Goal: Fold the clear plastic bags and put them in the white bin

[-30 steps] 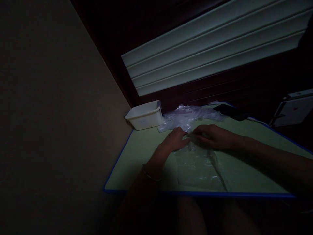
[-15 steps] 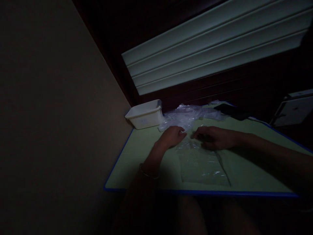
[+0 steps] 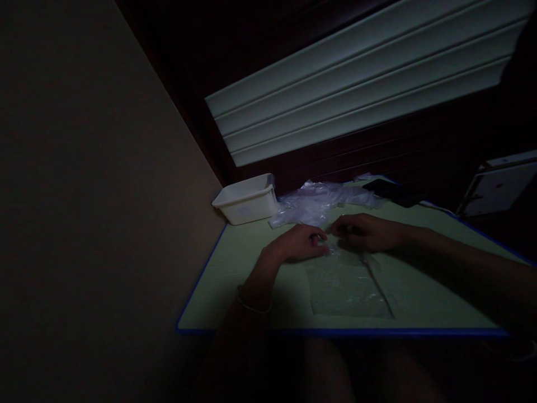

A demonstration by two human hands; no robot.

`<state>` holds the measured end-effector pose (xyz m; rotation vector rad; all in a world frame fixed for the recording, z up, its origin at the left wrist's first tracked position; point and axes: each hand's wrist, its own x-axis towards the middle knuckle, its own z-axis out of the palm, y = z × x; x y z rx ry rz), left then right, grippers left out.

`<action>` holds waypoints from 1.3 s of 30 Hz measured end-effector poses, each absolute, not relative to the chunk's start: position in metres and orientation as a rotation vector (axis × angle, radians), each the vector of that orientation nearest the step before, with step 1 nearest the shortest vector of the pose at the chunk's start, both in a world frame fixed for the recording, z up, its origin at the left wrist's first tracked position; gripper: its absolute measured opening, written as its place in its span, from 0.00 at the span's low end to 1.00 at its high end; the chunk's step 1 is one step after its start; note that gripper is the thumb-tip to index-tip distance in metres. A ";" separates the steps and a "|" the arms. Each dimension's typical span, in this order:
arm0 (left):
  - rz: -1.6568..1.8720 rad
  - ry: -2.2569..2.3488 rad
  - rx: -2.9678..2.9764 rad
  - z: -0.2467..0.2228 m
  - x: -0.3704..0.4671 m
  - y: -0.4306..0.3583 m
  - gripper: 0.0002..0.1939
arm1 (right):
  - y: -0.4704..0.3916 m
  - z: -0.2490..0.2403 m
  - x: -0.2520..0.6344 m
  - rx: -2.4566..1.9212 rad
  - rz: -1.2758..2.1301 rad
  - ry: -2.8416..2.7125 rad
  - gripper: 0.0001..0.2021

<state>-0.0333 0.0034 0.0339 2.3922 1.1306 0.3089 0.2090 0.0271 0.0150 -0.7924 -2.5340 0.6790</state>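
Observation:
A clear plastic bag [image 3: 346, 288] lies flat near the front of the pale green table, with a dark line down its right side. My left hand [image 3: 300, 242], a thin bracelet at its wrist, is at the upper left of the bag. Its thumb and curved fingers are apart, the thumb tip at the bag's top end. Facing it, my right hand [image 3: 369, 232] has its fingers curled at the bag's upper edge and appears to grip it. Dim light hides the exact contact of the fingertips.
A white plastic bin [image 3: 247, 206] stands at the table's back left corner. Beside it lies a heap of clear plastic bags [image 3: 316, 198], with a dark flat item [image 3: 394, 191] further right. The table [image 3: 251, 280] has a blue edge; a wall [image 3: 104, 196] rises close on the left.
My left hand has shifted slightly right and its thumb and fingers have spread apart. My right hand has moved a little, staying at the bag's top. The view has tilted slightly.

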 end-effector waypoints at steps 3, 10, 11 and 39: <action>0.339 1.127 2.436 0.031 -0.032 0.005 0.16 | 0.034 0.009 0.211 -0.870 0.615 -2.411 0.15; 0.641 1.321 2.545 0.023 -0.037 0.017 0.13 | 0.039 0.010 0.213 -1.021 0.366 -2.271 0.14; 0.680 1.343 2.547 0.022 -0.037 0.019 0.13 | 0.038 0.011 0.212 -0.997 0.374 -2.295 0.14; 0.681 1.341 2.506 0.000 -0.033 0.027 0.15 | 0.029 0.011 0.206 -0.673 0.465 -2.676 0.17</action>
